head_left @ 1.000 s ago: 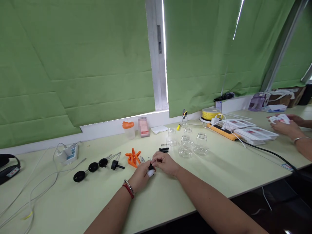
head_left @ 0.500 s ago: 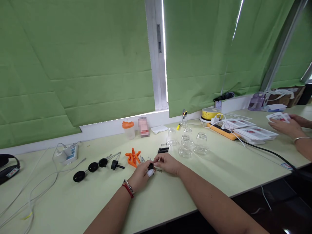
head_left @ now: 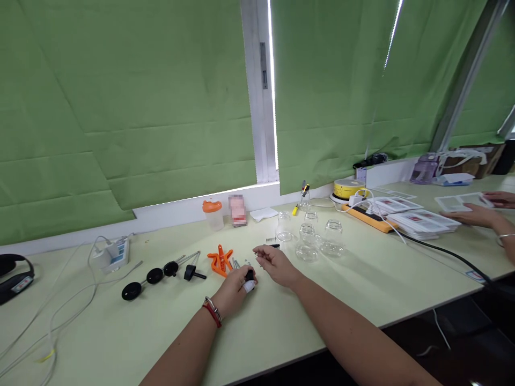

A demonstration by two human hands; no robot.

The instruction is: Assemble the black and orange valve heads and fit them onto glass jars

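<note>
- Right hand (head_left: pixel 278 266) has moved apart from the left hand (head_left: pixel 232 291), its fingers nearly together on a mostly hidden spring (head_left: pixel 256 255).
- Left hand curls round a black part (head_left: pixel 249 275), above the table (head_left: pixel 281 321).
- Beyond: orange clamps (head_left: pixel 220 260), then glass jars (head_left: pixel 307 251).

Probably a shared office or light workroom: a long pale table (head_left: pixel 100 343) runs beneath green blinds (head_left: pixel 132 96), with an orange power strip (head_left: pixel 368 218), stacked printed cards (head_left: pixel 418 224) and a co-worker's forearm (head_left: pixel 510 250) at right.
</note>
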